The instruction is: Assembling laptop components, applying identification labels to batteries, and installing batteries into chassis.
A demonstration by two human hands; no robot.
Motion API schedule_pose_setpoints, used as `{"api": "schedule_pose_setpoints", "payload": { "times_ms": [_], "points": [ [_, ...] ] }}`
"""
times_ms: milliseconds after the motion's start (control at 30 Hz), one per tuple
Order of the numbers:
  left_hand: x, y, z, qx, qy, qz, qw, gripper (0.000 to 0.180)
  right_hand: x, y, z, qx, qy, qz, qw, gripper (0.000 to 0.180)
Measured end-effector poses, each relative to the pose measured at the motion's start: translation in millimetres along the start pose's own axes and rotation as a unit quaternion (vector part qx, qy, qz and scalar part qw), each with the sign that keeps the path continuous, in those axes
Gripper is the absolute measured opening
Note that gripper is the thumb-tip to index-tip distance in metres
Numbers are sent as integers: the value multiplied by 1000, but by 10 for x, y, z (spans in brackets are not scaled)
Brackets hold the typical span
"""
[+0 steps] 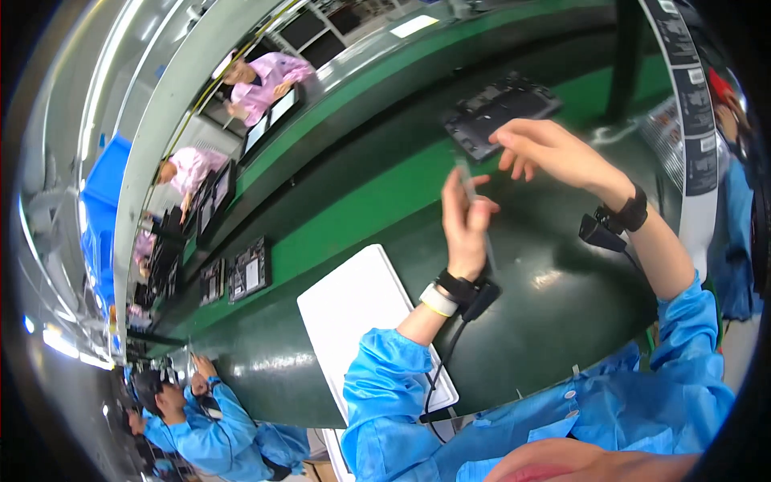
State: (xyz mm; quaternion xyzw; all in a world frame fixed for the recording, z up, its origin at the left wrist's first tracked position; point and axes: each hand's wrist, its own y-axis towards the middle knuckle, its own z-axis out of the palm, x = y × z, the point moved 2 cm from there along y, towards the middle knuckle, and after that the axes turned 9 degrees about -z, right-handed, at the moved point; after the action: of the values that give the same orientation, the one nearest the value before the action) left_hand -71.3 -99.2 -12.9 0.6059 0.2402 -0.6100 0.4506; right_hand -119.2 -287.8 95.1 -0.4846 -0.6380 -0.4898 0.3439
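My left hand (pixel 464 229) is raised over the dark green bench, fingers curled around a thin greyish strip (pixel 468 181). The strip is narrow and blurred, so its exact kind does not show. My right hand (pixel 540 150) hovers beside the near right edge of an opened dark laptop base (pixel 502 112). Its fingers bend loosely downward, apart, with nothing visible between them. The laptop base lies on the green belt with internal parts exposed. Each wrist wears a black strap with a small cabled device.
A white flat board (pixel 357 301) lies left of my left arm. More opened device bases (pixel 249 271) sit on the belt (pixel 321 229) to the left. A white post (pixel 697 120) stands at the right. People in pink work across the line; a person in blue (pixel 205 422) sits at left.
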Motion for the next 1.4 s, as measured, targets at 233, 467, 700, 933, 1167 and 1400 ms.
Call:
{"api": "schedule_pose_setpoints", "payload": {
  "times_ms": [233,467,700,933,1167,1400],
  "points": [
    [-539,16,162,-14,301,10,953,107,-55,515,-86,78,-96,-64,990,23],
    [-711,329,42,1,509,140,850,112,-111,597,-283,19,-102,-115,988,10],
    [-359,912,-334,-49,547,127,826,73,184,470,-1068,-288,-255,-96,918,7],
    [258,1760,177,11,272,-242,931,51,-579,859,-1384,-439,-263,-200,836,8],
    [645,2036,632,-22,306,-288,907,53,-1097,976,-1548,-490,-232,-121,832,8],
    [781,2175,529,-39,381,-246,890,28,-1258,935,-1519,-497,-142,-49,854,12]
  ]
}}
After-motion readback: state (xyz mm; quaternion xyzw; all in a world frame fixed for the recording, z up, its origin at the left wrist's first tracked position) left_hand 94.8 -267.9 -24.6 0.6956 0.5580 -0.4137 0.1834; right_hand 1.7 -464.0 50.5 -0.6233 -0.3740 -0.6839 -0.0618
